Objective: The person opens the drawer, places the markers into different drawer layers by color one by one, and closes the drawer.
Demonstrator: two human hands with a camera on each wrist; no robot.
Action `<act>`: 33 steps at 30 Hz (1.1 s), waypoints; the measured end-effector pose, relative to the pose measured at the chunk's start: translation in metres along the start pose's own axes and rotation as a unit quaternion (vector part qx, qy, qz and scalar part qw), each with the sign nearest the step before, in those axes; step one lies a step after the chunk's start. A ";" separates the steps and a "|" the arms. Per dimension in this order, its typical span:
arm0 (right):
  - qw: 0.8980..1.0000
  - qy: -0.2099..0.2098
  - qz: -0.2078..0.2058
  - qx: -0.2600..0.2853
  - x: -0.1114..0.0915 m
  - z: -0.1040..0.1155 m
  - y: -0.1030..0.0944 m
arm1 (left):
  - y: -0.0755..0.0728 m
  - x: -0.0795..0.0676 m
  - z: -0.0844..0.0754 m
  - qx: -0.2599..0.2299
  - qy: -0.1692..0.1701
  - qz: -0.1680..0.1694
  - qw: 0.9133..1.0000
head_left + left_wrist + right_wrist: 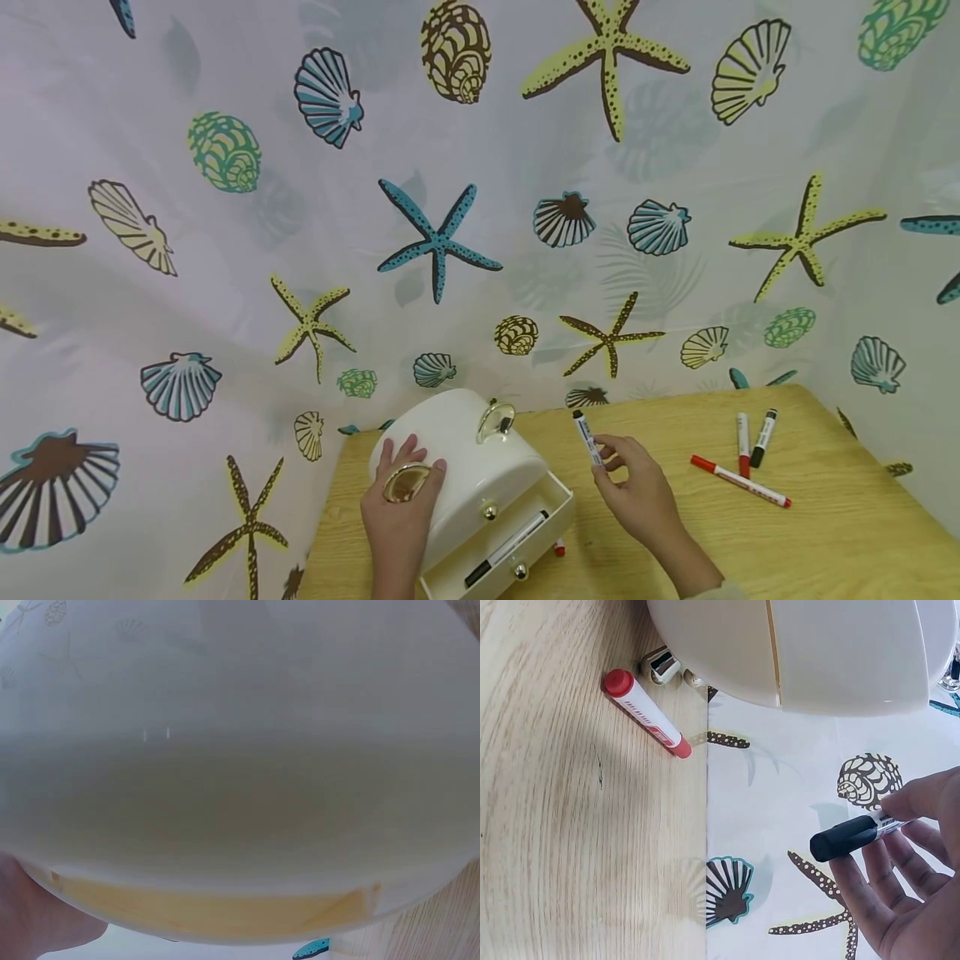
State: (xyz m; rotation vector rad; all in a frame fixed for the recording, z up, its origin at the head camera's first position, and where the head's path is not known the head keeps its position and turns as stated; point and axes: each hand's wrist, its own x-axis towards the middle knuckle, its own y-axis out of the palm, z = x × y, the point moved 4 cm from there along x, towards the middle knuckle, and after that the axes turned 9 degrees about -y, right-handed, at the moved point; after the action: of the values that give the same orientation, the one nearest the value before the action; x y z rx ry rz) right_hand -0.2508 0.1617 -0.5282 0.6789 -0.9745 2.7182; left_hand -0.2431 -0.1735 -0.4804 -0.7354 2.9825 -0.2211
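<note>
A white rounded box (pixel 457 442) with gold ear-like ornaments stands on the table. My left hand (pixel 396 521) rests on its curved top, fingers spread about one gold ornament (pixel 407 482). The lower drawer (pixel 564 507) of the box is pulled out, and a black-capped marker (pixel 508 547) lies in it. To the right of the box, my right hand (pixel 636 490) holds another black-capped marker (pixel 587 438) between thumb and fingers, above the table. In the right wrist view its black cap (pixel 845 838) points away from the hand. Most of the left hand is hidden in the left wrist view.
On the table's right side lie a red marker (pixel 741 482), a red-capped one (pixel 743 444) and a black-capped one (pixel 764 437). Beside the drawer another red marker (pixel 649 712) lies on the wood. A shell-patterned curtain (pixel 480 275) surrounds the table.
</note>
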 end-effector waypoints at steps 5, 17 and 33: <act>1.000 -0.002 0.001 0.009 -0.001 0.003 0.002 | 0.001 0.000 0.000 -0.009 0.013 -0.001 1.000; 0.999 -0.018 -0.001 0.036 -0.004 0.008 0.005 | 0.002 0.001 0.002 -0.018 0.021 -0.001 1.000; 0.998 -0.018 0.003 0.065 -0.006 0.018 0.006 | 0.001 0.000 -0.001 -0.017 0.018 0.002 1.000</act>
State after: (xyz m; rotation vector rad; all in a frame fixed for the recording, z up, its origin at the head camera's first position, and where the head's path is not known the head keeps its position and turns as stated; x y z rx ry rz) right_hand -0.2407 0.1453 -0.5219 0.7518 -0.8146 2.8018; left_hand -0.2439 -0.1722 -0.4794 -0.7365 3.0284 -0.1855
